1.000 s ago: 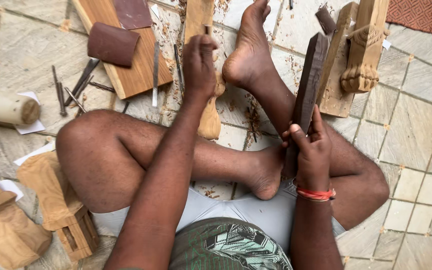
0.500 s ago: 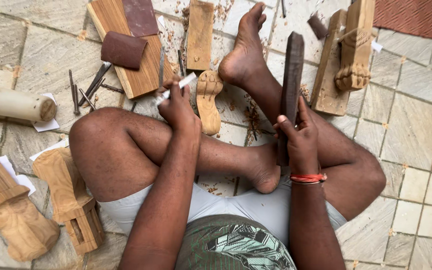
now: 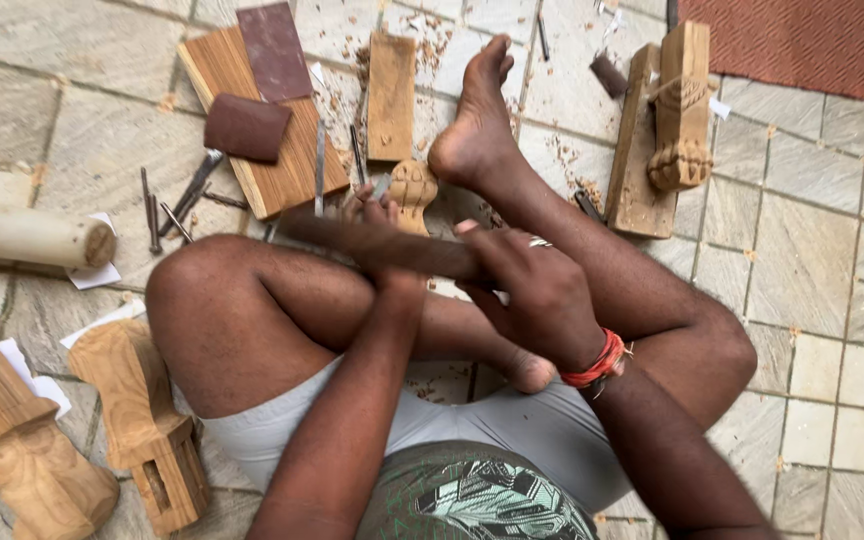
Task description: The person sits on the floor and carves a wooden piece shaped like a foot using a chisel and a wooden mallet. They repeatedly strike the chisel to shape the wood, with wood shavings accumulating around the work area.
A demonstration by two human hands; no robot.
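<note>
seated on the stone floor, the right hand gripped a dark wooden mallet above the carved wood piece, where the left hand closed on a chisel.

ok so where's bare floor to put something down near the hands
Bare stone tiles lie right of the carved pale wooden leg on its plank, below the red woven mat. More tiles sit top left, above the pale wooden cylinder. Ahead of both hands it is crowded: metal chisels, boards, chips.
</note>
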